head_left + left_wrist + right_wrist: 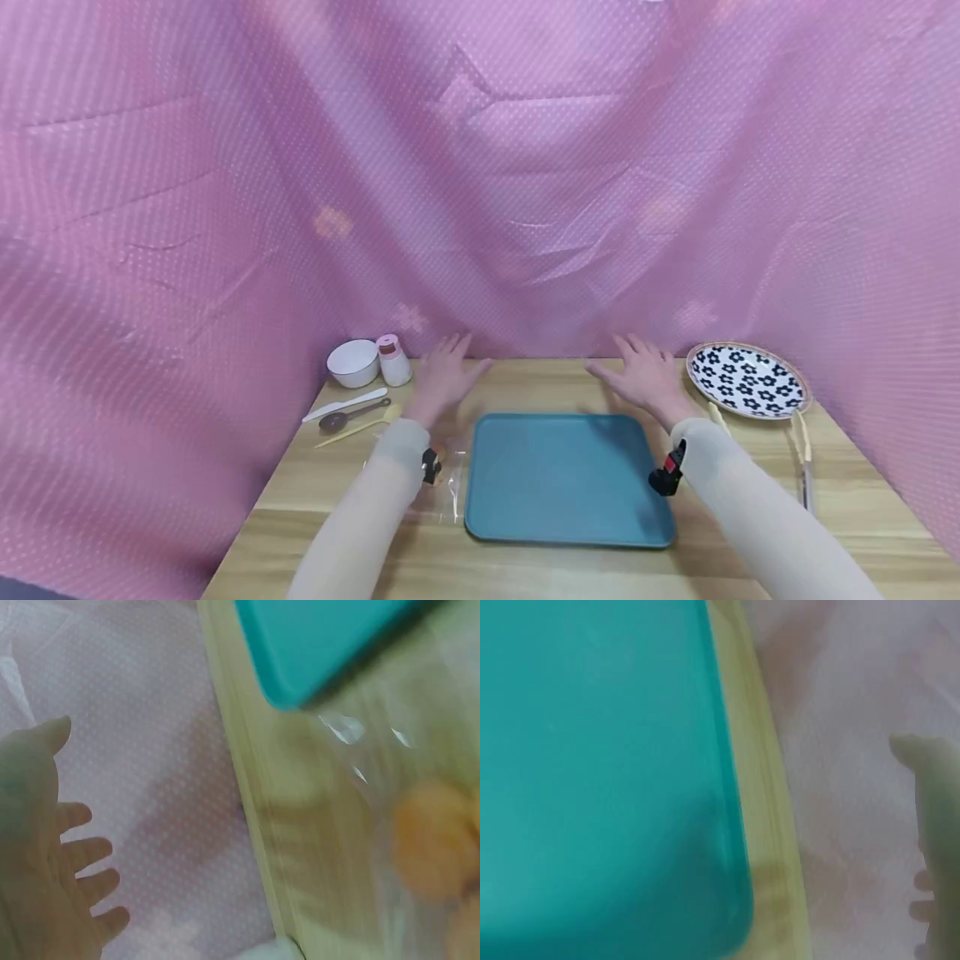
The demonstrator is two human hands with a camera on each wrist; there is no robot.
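Observation:
My left hand reaches out with straight, spread fingers near the table's far edge, holding nothing. On the other side, my right hand is stretched out in the same way, thumb pointing inward, also with nothing in it. Between the forearms lies a blue-green rectangular tray, bare on top. Under my left wrist is a clear plastic bag, partly hidden by the sleeve. Round orange items show blurred inside it in the left wrist view.
At the back left stand a white bowl and a white bottle with a pink top. A white knife, brown spoon and yellow spoon lie before them. A flower-patterned plate and tongs are at right. Pink cloth hangs behind.

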